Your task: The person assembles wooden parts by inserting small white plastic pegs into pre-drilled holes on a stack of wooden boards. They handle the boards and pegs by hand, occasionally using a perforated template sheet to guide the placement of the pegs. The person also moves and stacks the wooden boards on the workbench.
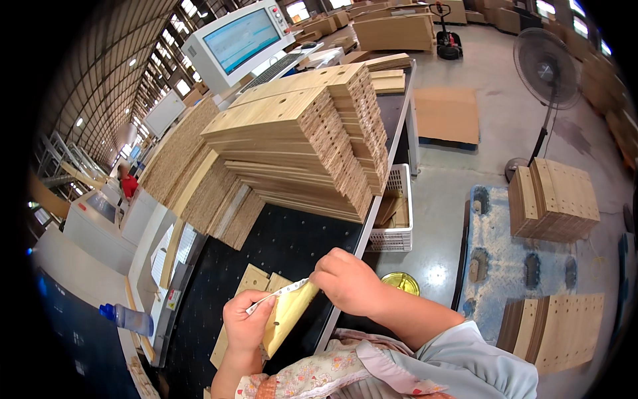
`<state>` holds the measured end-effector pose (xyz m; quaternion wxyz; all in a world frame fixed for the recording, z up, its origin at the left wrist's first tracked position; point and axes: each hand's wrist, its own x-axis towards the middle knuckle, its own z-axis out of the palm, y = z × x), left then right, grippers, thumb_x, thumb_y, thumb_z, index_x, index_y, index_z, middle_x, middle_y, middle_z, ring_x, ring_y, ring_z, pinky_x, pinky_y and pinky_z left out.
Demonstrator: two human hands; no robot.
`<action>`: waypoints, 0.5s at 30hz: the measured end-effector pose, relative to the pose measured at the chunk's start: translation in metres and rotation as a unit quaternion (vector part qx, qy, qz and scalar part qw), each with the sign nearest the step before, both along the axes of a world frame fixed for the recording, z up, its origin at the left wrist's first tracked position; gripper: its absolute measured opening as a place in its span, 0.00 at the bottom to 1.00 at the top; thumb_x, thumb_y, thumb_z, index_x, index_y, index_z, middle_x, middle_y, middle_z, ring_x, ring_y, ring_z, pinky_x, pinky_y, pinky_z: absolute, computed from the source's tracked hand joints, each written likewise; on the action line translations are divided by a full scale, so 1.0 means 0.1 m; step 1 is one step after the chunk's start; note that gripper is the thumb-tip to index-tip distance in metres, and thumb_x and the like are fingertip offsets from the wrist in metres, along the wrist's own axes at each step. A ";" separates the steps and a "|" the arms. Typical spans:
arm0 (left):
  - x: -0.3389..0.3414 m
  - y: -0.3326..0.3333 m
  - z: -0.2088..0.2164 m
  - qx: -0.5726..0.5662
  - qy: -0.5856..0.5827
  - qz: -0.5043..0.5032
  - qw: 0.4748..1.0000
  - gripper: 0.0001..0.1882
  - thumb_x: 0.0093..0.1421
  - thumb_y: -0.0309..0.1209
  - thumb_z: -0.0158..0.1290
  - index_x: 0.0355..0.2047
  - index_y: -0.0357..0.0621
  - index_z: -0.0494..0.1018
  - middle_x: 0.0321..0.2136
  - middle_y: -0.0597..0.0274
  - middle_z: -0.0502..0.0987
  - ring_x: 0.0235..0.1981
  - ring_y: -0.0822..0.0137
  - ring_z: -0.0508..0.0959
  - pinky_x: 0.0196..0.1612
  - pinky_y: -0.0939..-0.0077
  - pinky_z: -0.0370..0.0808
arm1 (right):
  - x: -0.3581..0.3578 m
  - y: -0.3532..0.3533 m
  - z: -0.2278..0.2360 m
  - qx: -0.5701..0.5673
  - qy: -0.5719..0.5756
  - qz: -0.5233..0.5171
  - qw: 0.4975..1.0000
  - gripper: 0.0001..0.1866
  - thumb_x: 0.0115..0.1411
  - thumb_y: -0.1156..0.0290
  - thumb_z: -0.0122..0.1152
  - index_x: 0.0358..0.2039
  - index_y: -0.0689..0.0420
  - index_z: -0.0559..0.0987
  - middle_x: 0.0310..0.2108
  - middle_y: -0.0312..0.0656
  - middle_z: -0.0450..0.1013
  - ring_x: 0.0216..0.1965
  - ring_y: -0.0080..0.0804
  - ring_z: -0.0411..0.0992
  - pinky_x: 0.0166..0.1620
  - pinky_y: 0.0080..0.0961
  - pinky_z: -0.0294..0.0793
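Between my hands is a bright yellow, flat piece point(288, 320) with a small dark mark; whether it is a sheet, a packet or a board I cannot tell. Along its upper edge runs a narrow white strip point(284, 290) with small dark dots. My left hand point(246, 320) pinches the strip's lower left end. At the other end, my right hand point(347, 282) has its fingers closed around the strip and the yellow corner. Pale wooden boards point(249, 280) lie under and beside the left hand on the black worktop point(302, 233).
Tall stacks of drilled boards point(282, 123) stand on the worktop's far side, near a monitor point(242, 40). A clear bottle point(135, 320) is at the left. Beyond the right edge are a white crate point(401, 241), a blue pallet point(492, 279) with boards, and a fan point(546, 70).
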<state>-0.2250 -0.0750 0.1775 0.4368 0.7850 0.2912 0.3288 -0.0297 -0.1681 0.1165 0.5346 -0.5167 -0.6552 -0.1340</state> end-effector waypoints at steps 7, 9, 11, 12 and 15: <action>0.19 0.15 -0.02 -0.074 -0.008 -0.012 0.997 0.02 0.53 0.19 0.56 0.27 0.34 0.75 0.23 0.64 0.76 0.25 0.79 0.72 0.30 0.85 0.69 | 0.15 0.04 -0.03 0.027 -0.065 -0.043 0.997 0.08 0.40 0.71 0.55 0.24 0.57 0.69 0.25 0.38 0.62 0.30 0.34 0.63 0.31 0.26 0.68; 0.31 0.19 0.00 -0.137 -0.034 -0.029 0.990 0.02 0.53 0.19 0.56 0.27 0.35 0.74 0.24 0.63 0.76 0.25 0.78 0.73 0.31 0.84 0.70 | 0.23 0.05 -0.03 0.032 -0.074 -0.052 0.995 0.08 0.40 0.71 0.55 0.24 0.57 0.69 0.25 0.38 0.62 0.29 0.34 0.63 0.31 0.26 0.68; 0.45 0.24 0.04 -0.190 -0.046 -0.043 0.980 0.02 0.53 0.19 0.56 0.27 0.35 0.74 0.24 0.61 0.77 0.25 0.76 0.74 0.31 0.82 0.72 | 0.33 0.05 -0.03 0.038 -0.080 -0.059 0.994 0.09 0.39 0.71 0.55 0.24 0.57 0.69 0.25 0.39 0.62 0.29 0.34 0.63 0.30 0.26 0.69; 0.52 0.26 0.09 -0.211 -0.046 -0.048 0.975 0.02 0.53 0.19 0.56 0.28 0.35 0.73 0.25 0.61 0.77 0.25 0.75 0.75 0.31 0.81 0.72 | 0.39 0.04 -0.03 0.043 -0.083 -0.062 0.994 0.09 0.39 0.71 0.55 0.24 0.57 0.69 0.26 0.39 0.62 0.29 0.34 0.63 0.30 0.26 0.69; 0.75 0.32 0.20 -0.245 -0.027 -0.042 0.968 0.02 0.53 0.19 0.56 0.27 0.35 0.73 0.25 0.59 0.77 0.25 0.72 0.76 0.31 0.78 0.74 | 0.56 0.00 -0.04 0.088 -0.093 -0.068 0.989 0.11 0.38 0.70 0.55 0.25 0.58 0.70 0.26 0.39 0.62 0.29 0.35 0.63 0.30 0.27 0.69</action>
